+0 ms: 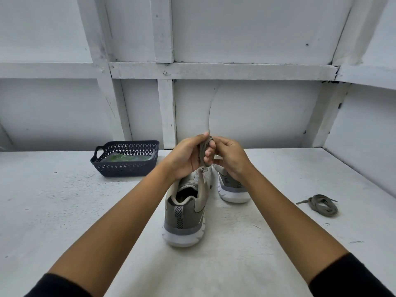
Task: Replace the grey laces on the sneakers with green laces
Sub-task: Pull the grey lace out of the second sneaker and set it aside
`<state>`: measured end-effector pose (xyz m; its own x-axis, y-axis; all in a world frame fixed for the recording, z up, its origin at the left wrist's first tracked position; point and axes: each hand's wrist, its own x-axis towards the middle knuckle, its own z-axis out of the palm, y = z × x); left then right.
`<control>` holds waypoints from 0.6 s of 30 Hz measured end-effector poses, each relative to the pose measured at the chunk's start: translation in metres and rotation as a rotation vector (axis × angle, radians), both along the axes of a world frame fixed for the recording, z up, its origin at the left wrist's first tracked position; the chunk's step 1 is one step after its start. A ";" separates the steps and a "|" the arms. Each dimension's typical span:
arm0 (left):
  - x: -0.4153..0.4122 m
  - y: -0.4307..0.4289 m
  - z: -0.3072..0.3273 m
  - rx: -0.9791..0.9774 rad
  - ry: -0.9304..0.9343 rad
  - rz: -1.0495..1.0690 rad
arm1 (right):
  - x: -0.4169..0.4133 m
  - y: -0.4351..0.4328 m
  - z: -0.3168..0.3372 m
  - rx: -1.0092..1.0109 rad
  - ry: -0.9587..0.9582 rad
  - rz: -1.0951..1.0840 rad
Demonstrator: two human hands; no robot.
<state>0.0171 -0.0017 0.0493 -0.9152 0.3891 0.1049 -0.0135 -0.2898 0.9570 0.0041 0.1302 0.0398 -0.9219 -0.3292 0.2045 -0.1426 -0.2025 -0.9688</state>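
Sneaker first: the near sneaker (184, 213) stands on the white table (64, 211), heel toward me, collar open. I see no lace across its tongue, so I judge it stripped.

Right of the near sneaker and well apart from it, a coiled grey lace (321, 205) lies on the table, bundled, both tips sticking out. That is one lace out and set aside.

Above the toe end of the near sneaker, both hands work a second grey lace (203, 151). The left hand (186, 157) has its fingers curled with the lace looped round them in a small hank. The right hand (230, 157) pinches the same hank from the other side. A short tail hangs down toward the shoe. I read this as winding up the removed lace.

Just beyond the near sneaker, to its right, the far sneaker (232, 189) sits mostly behind the right hand. I cannot tell whether its eyelets are bare, though two loose grey laces suggest they are.

Beyond and left of the near sneaker, a dark basket (126, 166) holds the green laces (120, 157), seemingly in a clear wrapper, untouched.

My estimate is that removal is about done and the winding is nearly finished. All the green lacing on both shoes is left to do.
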 end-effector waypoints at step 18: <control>0.004 0.049 -0.001 -0.138 -0.089 0.388 | 0.020 0.030 -0.017 0.048 -0.019 -0.141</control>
